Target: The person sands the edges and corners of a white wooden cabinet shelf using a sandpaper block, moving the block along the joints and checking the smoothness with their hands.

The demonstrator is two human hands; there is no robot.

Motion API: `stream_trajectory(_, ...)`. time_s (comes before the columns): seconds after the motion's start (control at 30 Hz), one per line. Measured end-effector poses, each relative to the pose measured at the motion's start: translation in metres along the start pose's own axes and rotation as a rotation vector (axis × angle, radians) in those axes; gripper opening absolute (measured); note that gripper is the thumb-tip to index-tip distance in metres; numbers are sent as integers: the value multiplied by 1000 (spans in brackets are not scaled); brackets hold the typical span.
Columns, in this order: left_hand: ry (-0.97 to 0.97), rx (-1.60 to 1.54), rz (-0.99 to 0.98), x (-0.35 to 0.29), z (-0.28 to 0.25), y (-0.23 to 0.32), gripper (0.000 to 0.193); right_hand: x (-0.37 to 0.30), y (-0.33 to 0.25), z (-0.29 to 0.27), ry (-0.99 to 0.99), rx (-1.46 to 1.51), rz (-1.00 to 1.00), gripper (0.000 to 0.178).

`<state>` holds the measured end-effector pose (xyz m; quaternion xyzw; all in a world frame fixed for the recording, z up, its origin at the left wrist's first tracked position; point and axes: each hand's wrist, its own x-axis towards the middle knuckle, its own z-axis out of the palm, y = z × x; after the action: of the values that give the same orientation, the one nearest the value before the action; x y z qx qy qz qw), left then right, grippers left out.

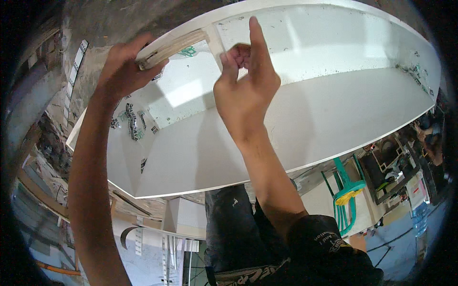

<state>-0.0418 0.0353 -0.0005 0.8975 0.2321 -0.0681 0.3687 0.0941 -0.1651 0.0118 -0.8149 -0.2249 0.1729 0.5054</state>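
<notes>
A long white cabinet carcass (pixel 343 100), open toward me, lies across the view. A pale wooden strip (pixel 179 45) runs along the inside of its far rim, left of a short white divider (pixel 214 43). My left hand (pixel 123 70) is closed round the left end of this strip, thumb below and fingers above at the rim. My right hand (pixel 248 86) is held over the cabinet, just right of the divider. Its index finger points up and away while the other fingers curl in near the thumb; whatever they may hold is hidden.
Printed clear film (pixel 131 121) clings to the cabinet's left inner end. Close to its near edge on the right stands a green plastic chair (pixel 343 209), with a green-and-yellow brush (pixel 350 190) there. A white strip (pixel 75 78) lies on the floor at far left.
</notes>
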Motion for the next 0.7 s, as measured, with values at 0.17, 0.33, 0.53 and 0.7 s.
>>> stream_trajectory(0.17,-5,88,6,1,2,-3,35,-12,5,-17,-46,-58,22,68)
stream_trajectory(0.33,17,101,18,0,5,0,40,-62,13,-60,-116,-116,123,70)
stream_trajectory(0.53,6,137,-7,-1,11,-6,46,-86,19,-84,-132,-200,148,73)
stream_trajectory(0.7,-13,184,-39,-1,11,-10,45,-36,2,-45,-123,-100,138,73)
